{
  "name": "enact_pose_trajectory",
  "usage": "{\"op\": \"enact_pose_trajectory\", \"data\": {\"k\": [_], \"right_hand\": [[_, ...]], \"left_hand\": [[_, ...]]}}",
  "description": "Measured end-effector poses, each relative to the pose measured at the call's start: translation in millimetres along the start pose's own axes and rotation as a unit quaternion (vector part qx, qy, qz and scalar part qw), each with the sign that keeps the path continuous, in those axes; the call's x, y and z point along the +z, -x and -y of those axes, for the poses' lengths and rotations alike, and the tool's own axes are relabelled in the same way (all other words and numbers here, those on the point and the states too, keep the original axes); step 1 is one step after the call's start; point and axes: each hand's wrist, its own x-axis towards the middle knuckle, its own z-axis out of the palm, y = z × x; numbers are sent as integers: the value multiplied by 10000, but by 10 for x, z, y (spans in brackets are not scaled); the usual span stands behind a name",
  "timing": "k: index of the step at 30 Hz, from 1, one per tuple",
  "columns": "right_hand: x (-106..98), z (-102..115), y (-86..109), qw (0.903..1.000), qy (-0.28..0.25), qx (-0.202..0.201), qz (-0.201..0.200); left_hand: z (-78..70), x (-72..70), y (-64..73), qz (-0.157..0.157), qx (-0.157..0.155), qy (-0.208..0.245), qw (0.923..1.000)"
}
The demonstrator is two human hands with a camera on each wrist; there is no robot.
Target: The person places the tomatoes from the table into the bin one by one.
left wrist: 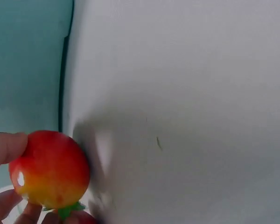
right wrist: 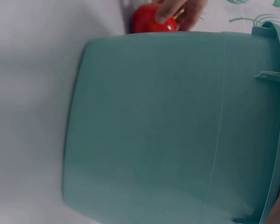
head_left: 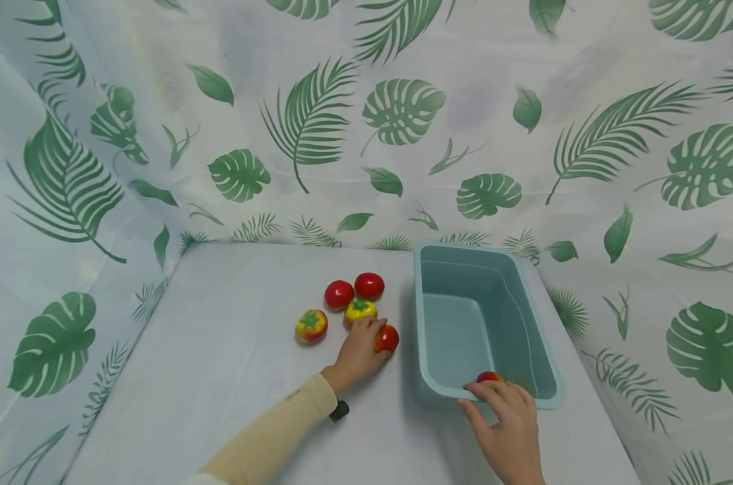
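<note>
On the table my left hand [head_left: 359, 351] grips a red-and-yellow tomato [head_left: 387, 339], thumb and fingers around it; a green stem end shows beneath the tomato [left wrist: 53, 168] in the left wrist view. Close by lie a yellow tomato [head_left: 360, 312], two red ones, and another red-and-yellow one [head_left: 311, 327]. My right hand [head_left: 508, 423] holds the near rim of a blue-green basin [head_left: 425, 323], its thumb outside and fingers over the edge. A red tomato [head_left: 489, 376] shows inside the basin just beyond those fingers, which partly hide it.
The basin stands on the right of a white-covered table [head_left: 221, 350]. Leaf-printed sheets [head_left: 403, 155] hang behind and at both sides. In the right wrist view, the basin's outer wall [right wrist: 149, 126] fills most of the picture.
</note>
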Motion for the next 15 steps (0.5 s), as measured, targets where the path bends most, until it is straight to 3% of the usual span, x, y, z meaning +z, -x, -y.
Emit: {"op": "enact_pose_trajectory", "data": {"k": [6, 15], "right_hand": [[0, 4, -5, 10000, 37, -9, -22], [-1, -12, 5, 9999, 85, 99, 58]], "left_hand": [[-31, 13, 53, 196, -292, 399, 9986], [-2, 23, 89, 318, -448, 782, 9954]]}}
